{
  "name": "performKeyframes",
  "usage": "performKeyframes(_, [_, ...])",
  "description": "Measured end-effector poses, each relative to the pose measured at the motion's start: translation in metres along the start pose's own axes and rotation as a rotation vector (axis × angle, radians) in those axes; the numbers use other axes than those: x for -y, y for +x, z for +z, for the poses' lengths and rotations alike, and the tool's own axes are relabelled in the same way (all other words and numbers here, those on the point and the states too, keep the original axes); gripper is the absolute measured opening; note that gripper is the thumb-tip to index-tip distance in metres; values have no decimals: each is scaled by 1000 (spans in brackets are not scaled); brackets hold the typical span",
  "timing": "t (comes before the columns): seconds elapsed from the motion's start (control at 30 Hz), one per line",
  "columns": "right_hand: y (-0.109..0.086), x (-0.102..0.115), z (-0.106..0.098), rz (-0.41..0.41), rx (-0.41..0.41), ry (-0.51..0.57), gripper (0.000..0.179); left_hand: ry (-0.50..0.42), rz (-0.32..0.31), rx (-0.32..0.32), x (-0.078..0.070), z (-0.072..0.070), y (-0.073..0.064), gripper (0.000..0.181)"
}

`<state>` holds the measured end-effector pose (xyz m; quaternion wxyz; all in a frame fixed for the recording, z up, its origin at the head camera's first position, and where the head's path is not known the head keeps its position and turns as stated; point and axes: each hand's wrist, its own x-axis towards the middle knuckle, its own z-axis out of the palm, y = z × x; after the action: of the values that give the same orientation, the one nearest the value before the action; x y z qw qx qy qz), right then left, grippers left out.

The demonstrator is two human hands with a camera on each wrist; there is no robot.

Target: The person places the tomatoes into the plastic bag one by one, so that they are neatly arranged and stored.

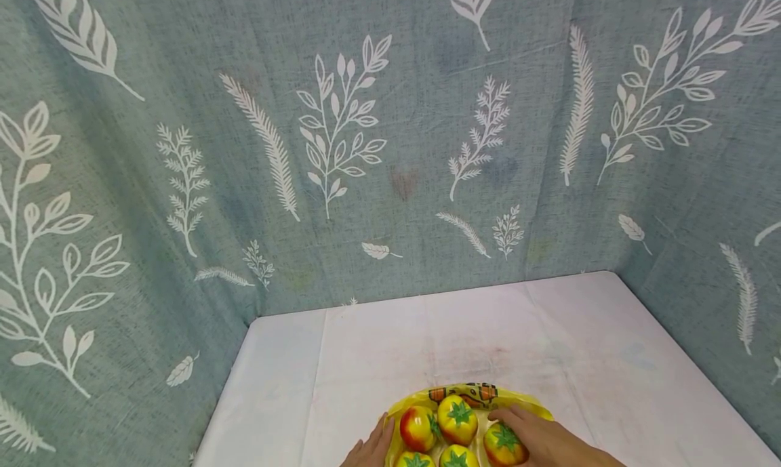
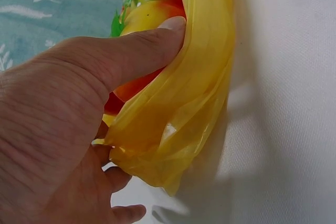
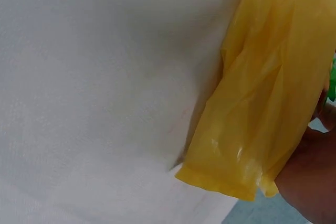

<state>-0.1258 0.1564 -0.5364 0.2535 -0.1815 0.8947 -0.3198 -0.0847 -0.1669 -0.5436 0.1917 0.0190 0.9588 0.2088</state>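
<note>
Several yellow-and-red fruits with green leafy tops lie in a yellow plastic bag (image 1: 529, 404) at the bottom of the head view. My left hand (image 1: 369, 448) is at the bag's left side. In the left wrist view its thumb (image 2: 142, 51) lies over a fruit (image 2: 149, 18) and the edge of the bag (image 2: 202, 72), with the other fingers below. My right hand (image 1: 546, 441) curls its fingers round the rightmost fruit (image 1: 505, 447) inside the bag. From the right wrist, the bag's side (image 3: 262, 93) hides most of that hand (image 3: 310, 174).
A white-covered table (image 1: 464, 338) spreads behind and beside the bag, with faint stains on its cover. Grey-green curtains (image 1: 415, 114) with white leaf prints hang along its back and sides.
</note>
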Motion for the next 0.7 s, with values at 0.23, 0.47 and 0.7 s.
performKeyframes(0.23, [-8, 4, -8, -32, -31, 73, 75, 35, 107, 4, 7, -2, 5, 110])
performKeyframes(0.47, [-10, 3, -13, -46, -53, 110, 74, 28, 148, -22, 10, -2, 7, 106])
performKeyframes(0.7, [-10, 11, -21, -48, -133, 100, 73, 80, 182, -95, 13, -5, 4, 105])
